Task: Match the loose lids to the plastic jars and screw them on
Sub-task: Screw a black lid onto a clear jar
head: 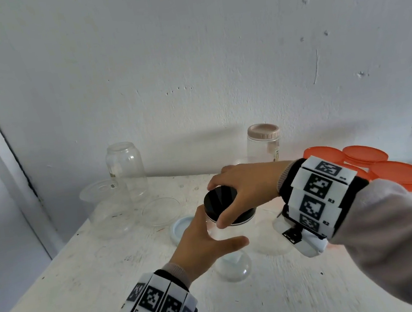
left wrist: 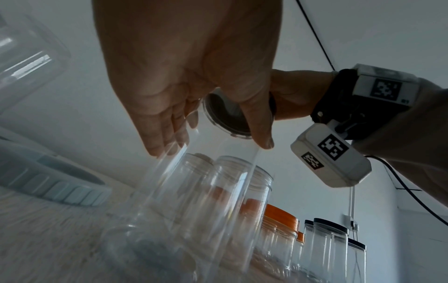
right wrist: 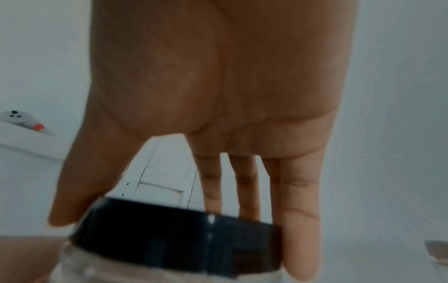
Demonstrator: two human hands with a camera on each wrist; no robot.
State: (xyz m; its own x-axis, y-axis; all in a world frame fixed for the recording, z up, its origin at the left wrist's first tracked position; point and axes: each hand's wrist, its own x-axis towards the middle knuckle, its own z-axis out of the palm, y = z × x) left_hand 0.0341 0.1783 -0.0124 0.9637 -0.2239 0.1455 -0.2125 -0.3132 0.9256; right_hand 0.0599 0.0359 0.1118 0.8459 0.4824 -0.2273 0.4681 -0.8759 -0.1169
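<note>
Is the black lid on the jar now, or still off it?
On. The black lid sits on the clear jar, right hand gripping its rim. How tight: cannot tell.

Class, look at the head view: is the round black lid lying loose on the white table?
No: the round black lid sits on top of the clear plastic jar, with the right hand gripping its rim.
</note>
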